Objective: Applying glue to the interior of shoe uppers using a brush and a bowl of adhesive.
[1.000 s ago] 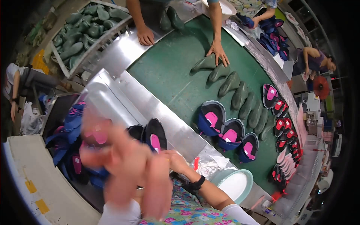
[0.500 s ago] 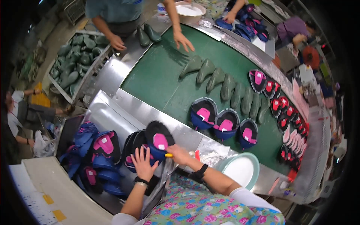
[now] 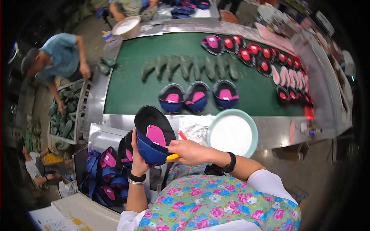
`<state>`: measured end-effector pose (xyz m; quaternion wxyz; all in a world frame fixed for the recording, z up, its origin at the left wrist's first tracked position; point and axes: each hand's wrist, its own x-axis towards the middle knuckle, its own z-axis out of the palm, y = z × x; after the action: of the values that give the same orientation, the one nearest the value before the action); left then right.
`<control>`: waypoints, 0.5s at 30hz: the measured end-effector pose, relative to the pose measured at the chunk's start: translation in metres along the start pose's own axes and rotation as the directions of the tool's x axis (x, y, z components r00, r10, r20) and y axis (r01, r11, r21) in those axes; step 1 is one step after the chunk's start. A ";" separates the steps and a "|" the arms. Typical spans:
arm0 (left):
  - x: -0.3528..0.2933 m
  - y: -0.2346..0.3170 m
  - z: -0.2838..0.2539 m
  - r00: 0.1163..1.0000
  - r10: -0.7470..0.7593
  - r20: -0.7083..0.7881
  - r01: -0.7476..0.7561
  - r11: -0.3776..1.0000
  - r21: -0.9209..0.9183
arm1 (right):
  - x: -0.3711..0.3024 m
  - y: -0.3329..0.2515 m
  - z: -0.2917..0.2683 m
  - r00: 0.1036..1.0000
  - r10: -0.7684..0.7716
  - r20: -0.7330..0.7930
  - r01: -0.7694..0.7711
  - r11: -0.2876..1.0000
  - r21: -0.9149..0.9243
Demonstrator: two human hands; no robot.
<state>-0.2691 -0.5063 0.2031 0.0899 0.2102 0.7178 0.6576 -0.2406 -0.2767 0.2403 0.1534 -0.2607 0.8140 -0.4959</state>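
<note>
My left hand grips a navy shoe upper with a black lining and pink inner piece, tilted in front of me. My right hand is closed around a tool with a yellow end; the rest of the tool is hidden in the fist. Its fingers are at the upper's right edge. Left of my hands, a metal bin holds more blue uppers. A teal basin of white liquid is beside my right wrist. Three blue uppers stand on the green table beyond.
Green shoe lasts line the green table. Red-and-black uppers and pink insoles sit at right. A plastic sheet lies by the basin. At left, a co-worker bends over a crate of lasts.
My left hand has taken an upper from the bin and raised it toward the right hand. My view has turned. The co-worker has moved from the table to the crate.
</note>
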 end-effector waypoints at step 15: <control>-0.101 -0.017 0.051 0.439 -0.554 0.707 0.876 0.438 -0.200 | -0.235 0.103 0.004 -0.023 0.729 -0.684 -0.478 0.593 0.648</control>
<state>-0.1611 -0.5038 0.1652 0.6292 0.0077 0.4555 0.6297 -0.0741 -0.1060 0.1451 -0.1093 0.4736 0.7076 -0.5129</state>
